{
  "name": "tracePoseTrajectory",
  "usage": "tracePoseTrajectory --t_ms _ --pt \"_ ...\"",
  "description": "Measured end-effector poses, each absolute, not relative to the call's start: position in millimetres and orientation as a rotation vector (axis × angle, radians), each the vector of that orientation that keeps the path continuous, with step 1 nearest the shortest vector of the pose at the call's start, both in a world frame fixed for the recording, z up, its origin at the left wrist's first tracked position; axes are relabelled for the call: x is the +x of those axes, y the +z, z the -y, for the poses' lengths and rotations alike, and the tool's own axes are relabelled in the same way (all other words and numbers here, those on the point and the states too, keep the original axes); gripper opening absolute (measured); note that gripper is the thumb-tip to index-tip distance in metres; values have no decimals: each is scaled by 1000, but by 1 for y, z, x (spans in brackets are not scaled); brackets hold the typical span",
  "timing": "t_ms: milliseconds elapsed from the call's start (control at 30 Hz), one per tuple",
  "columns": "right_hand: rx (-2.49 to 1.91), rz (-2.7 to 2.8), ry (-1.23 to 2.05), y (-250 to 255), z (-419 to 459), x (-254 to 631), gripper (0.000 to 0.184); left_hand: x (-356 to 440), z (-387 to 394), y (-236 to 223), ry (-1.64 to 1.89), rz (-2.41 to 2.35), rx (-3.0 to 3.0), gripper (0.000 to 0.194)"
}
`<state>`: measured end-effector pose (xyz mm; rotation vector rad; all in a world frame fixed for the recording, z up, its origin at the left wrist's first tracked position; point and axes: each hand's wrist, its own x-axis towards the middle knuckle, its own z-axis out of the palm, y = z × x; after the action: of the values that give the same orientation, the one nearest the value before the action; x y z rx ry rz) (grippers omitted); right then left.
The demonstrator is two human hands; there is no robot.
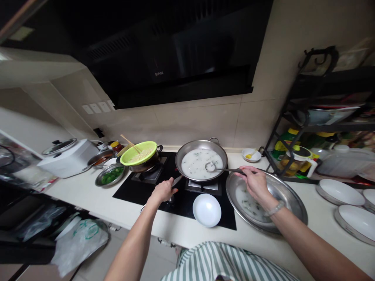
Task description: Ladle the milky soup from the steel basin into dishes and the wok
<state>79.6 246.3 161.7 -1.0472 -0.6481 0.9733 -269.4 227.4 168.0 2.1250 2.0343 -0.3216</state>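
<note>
A wide steel wok (202, 143) sits on the right burner, filled with white soup (197, 162) flecked with green bits. My left hand (164, 191) is closed around the wok's long handle (177, 180). In my right hand (254, 181) is a metal ladle (225, 170), its bowl resting at the surface of the soup. Under my right forearm stands a large steel basin (281, 195) with more of the white, green-flecked liquid in it; the arm hides part of it. A white bowl (206, 210) lies in front of the wok on the black hob.
Left of the wok, a green colander (152, 154) of noodles with chopsticks tops a dark pot. Nearby is a steel dish of leafy greens (113, 175). Several white bowls (341, 191) and a black rack (285, 140) stand at right. A range hood (181, 78) hangs overhead.
</note>
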Motion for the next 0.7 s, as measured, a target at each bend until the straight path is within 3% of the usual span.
tracePoseTrajectory --t_ms 400,700 --pt "-1021 633 994 173 -239 85 22 -270 -228 167 -331 -2033 2124 45" --pt "-1071 534 926 196 -202 137 18 -270 -227 168 -341 -2020 2141 41"
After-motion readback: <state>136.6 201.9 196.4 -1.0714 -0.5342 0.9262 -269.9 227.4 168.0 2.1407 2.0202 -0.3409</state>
